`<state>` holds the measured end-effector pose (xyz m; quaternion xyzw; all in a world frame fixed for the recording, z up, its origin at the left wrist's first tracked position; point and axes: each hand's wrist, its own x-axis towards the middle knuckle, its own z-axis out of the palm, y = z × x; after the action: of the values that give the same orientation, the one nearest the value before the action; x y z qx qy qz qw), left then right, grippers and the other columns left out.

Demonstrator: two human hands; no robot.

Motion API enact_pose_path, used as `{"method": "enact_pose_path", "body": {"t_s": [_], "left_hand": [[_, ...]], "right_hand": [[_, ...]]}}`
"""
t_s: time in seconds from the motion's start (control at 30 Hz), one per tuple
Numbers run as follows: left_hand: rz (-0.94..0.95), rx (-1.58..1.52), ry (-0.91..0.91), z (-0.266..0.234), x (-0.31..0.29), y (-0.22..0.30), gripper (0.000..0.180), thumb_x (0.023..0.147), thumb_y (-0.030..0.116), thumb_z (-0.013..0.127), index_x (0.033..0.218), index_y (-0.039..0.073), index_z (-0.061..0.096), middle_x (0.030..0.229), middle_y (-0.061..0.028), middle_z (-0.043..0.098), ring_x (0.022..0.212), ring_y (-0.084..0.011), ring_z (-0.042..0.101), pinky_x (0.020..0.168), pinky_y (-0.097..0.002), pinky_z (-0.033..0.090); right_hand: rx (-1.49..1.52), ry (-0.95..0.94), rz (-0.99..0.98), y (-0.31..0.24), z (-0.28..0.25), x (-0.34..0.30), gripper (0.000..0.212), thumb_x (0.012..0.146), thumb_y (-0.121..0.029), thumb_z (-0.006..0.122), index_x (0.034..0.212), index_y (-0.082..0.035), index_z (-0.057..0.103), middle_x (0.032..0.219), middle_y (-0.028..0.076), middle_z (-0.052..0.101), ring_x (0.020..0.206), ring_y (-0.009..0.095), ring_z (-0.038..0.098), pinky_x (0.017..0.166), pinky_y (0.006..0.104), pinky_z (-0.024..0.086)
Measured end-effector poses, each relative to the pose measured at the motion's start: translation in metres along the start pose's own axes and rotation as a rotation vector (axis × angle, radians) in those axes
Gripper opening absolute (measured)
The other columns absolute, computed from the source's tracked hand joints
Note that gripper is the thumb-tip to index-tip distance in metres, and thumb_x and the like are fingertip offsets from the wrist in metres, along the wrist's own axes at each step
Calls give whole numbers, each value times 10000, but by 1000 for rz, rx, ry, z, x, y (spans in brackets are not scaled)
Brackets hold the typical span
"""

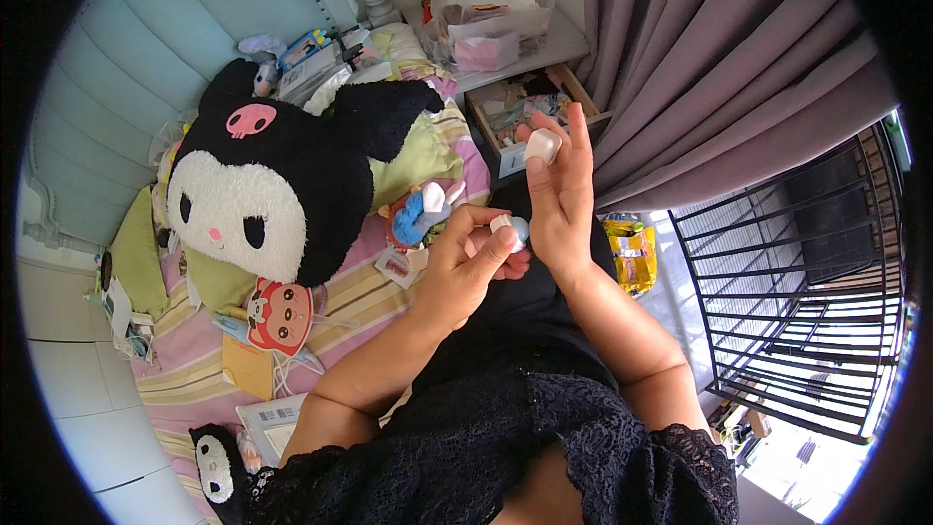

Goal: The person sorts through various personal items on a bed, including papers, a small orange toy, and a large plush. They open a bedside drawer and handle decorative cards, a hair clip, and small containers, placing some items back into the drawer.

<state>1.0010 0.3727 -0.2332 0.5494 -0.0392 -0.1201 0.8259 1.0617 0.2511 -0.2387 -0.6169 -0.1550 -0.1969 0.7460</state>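
Over my lap, my left hand (459,267) is closed around a small white and pale blue rounded piece (520,227); its kind I cannot make out. My right hand (564,209) is raised beside it, fingers pointing up. Between its thumb and fingers sits a small white rounded-square piece (543,146), which looks like a cap. The two pieces are apart from each other. Just left of my left hand, a blue plush toy (418,216) with pale ears lies on the striped bed (364,297).
A large black-and-white plush (243,204) fills much of the bed. Beyond my hands, a nightstand drawer (507,161) stands pulled out, full of small things. Grey curtains (700,68) hang at the right above a black metal railing (797,306). A yellow package (634,258) is on the floor.
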Motion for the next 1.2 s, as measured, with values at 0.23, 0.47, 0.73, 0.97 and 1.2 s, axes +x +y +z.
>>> {"method": "enact_pose_path", "body": {"t_s": [0.23,0.47,0.73,0.97,1.2], "left_hand": [[-38,69,-81,-6,1,5,385,938,297,482,1172,-8,510,944,-88,606,789,-157,612,689,-296,544],[-68,-115,82,-9,5,7,368,928,322,506,1135,20,536,908,-71,609,774,-139,609,677,-283,538],[-144,-290,85,-19,12,14,382,913,407,500,1064,58,540,886,-76,613,761,-150,614,679,-313,535],[-151,-160,110,-16,11,11,385,885,412,548,1037,58,545,897,-67,615,743,-147,623,645,-285,542],[-142,-139,52,-23,10,5,419,889,377,555,1126,31,549,943,-82,624,794,-170,641,669,-289,548]], "right_hand": [[281,-244,283,-7,-6,5,608,909,26,423,1436,-85,141,1306,170,427,1181,236,458,993,316,333],[6,-216,-14,-18,-2,-5,661,865,111,383,1438,-63,103,1352,191,366,1214,249,424,1013,336,305],[-114,-549,12,-31,-20,-9,815,775,127,484,1442,-59,54,1327,173,420,1176,279,469,977,347,364],[-197,-662,24,-38,-22,-5,790,803,91,487,1444,-61,51,1331,200,422,1176,307,475,983,367,358],[-213,-693,82,-43,-23,-4,793,804,77,506,1445,-61,60,1349,207,412,1194,302,471,993,365,351]]}}
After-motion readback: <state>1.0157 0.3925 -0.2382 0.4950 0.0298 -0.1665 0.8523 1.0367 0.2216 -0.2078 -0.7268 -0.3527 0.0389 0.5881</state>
